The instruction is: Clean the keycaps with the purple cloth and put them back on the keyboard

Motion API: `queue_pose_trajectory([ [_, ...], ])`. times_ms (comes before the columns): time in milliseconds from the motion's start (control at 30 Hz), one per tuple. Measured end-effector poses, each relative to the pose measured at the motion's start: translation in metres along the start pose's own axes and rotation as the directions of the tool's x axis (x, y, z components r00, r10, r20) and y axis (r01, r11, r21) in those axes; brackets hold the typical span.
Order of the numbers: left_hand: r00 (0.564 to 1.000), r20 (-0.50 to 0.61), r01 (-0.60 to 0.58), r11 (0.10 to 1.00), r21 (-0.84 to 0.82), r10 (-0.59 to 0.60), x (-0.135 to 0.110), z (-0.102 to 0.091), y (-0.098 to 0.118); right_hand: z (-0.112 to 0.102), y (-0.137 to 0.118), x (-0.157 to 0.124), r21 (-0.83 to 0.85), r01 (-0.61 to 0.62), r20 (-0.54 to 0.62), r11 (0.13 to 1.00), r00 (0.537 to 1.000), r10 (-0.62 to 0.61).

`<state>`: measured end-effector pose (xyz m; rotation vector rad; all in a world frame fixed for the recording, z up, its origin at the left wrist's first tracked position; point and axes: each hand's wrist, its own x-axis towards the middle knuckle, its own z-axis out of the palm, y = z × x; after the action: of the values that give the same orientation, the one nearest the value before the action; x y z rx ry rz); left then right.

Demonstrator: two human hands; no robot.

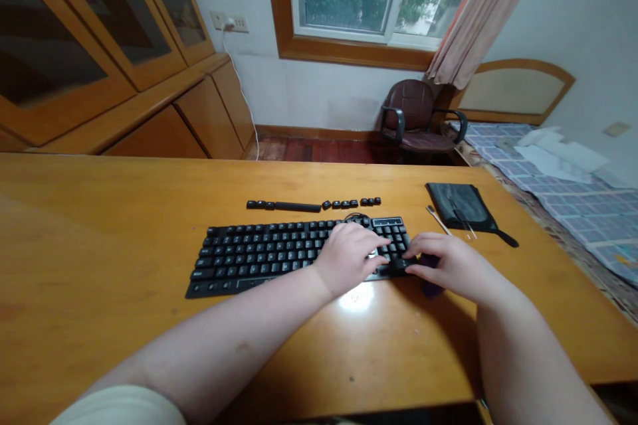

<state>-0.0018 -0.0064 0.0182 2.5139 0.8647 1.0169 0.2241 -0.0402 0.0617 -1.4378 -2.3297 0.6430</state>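
Observation:
A black keyboard [269, 249] lies on the wooden table, with bare patches in its bottom row where keycaps are off. My left hand [349, 252] rests over its right part, thumb and fingers apart and touching the number pad. At the lower right corner of the keyboard, my right hand [443, 262] pinches a small black piece [400, 264] between thumb and fingers; its kind is unclear. A dark purple thing [432, 287] shows under that hand, mostly hidden. Loose black keycaps [345, 204] and the space bar [298, 207] are lined up behind the keyboard.
To the right lie a dark zip pouch [461, 204], a small thin brush [438, 219] and a wire puller [466, 222]. The table [124, 226] ends at a far edge before a chair [413, 113]. A bed [558, 166] stands right, cabinets [164, 113] left.

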Motion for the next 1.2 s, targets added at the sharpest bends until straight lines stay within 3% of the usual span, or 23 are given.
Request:
queue_pose_trajectory([
  [133,0.988,0.152,0.012,1.0,0.025,-0.015,-0.002,0.003,-0.001,0.003,0.001,0.002,-0.059,-0.051,0.112,0.997,0.992,0.058],
  [300,0.974,0.211,0.073,0.996,0.056,-0.083,-0.002,0.006,-0.001,0.012,-0.005,0.009,-0.134,-0.108,0.149,0.985,0.981,0.128],
  [633,0.946,0.318,-0.076,0.997,0.034,0.061,-0.003,0.009,-0.003,0.018,-0.009,0.009,-0.235,-0.129,0.176,0.963,0.969,0.173],
  [833,0.941,0.326,-0.109,0.994,0.029,0.094,-0.003,0.01,-0.004,0.021,-0.007,0.011,-0.273,-0.17,0.164,0.947,0.961,0.22],
  [1033,0.948,0.311,-0.085,0.996,0.034,0.07,-0.004,0.008,-0.005,0.013,-0.004,0.011,-0.16,-0.205,0.126,0.966,0.966,0.226],
  [1200,0.957,0.282,-0.079,0.997,0.014,0.072,-0.003,0.007,-0.004,0.012,0.005,0.014,-0.154,-0.317,0.087,0.936,0.939,0.333],
])
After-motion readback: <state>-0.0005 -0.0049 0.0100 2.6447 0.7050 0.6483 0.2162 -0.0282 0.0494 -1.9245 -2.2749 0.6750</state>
